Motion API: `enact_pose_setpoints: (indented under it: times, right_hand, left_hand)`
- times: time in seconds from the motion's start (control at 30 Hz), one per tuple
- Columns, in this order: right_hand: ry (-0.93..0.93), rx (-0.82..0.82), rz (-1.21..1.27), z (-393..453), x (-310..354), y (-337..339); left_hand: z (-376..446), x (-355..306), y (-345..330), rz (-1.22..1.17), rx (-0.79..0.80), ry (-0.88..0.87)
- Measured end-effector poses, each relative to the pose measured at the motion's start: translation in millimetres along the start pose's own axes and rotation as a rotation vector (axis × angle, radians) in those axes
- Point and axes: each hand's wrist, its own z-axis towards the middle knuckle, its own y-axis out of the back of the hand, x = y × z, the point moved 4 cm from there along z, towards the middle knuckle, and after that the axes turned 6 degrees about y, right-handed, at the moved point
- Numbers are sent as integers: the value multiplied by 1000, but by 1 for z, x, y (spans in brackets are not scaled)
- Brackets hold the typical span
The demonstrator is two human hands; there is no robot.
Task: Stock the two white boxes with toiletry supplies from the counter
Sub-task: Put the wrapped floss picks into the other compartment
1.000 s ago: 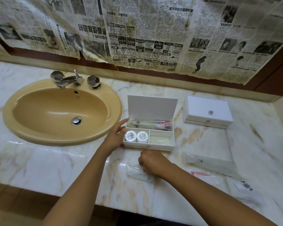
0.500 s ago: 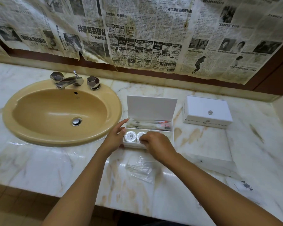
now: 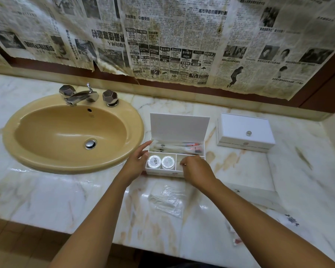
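Reaching over the open white box (image 3: 177, 132), the right hand (image 3: 196, 169) hangs above the front right part of it, with its fingers curled down toward the inside. It may be pinching something small and thin, but I cannot tell what, or even if it holds anything. The left hand (image 3: 136, 164) rests against the left side of the box with straight, loose fingers, holding it in place. Inside, two round silver-topped tubs (image 3: 161, 162) sit side by side in the front left part, and long wrapped packets (image 3: 179, 148) lie across the back part. The second white box (image 3: 245, 132) sits shut, off to the right. More supplies wait on the counter (image 3: 56, 192) — a clear plastic packet (image 3: 167, 200) near the front edge, and a few flat packets (image 3: 257, 196) by the right arm. To do this step well, lower the thing flat into the front right part, keep it clear of the tubs, and let go only when it lies down — the left hand should hold the box firm so it does not slide.
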Motion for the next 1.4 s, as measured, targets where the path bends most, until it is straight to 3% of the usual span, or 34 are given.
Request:
enact_pose_setpoints:
  times: [0.33,0.67,0.77,0.87,1.0,1.23,1.4]
  right_hand:
    - [11,-49,25,-9,6,-2]
    - [310,-315,61,-22,37,-1]
    - [387,-160,51,-29,43,-17]
    - [363,66,-57,-33,42,-38]
    - [363,237,-115,-41,40,-57]
    - [367,244,-113,-43,44,-64]
    - [359,154,-36,-41,46,-55]
  left_hand:
    - [0,0,1,3,6,-5]
    - [4,6,0,-4,9,-17]
    - [4,5,0,-1,9,-15]
    - [4,5,0,-1,6,-11]
    - [3,5,0,-6,8,-1]
    - [1,3,0,-8,15,-2]
    - [1,2,0,-3,13,-7]
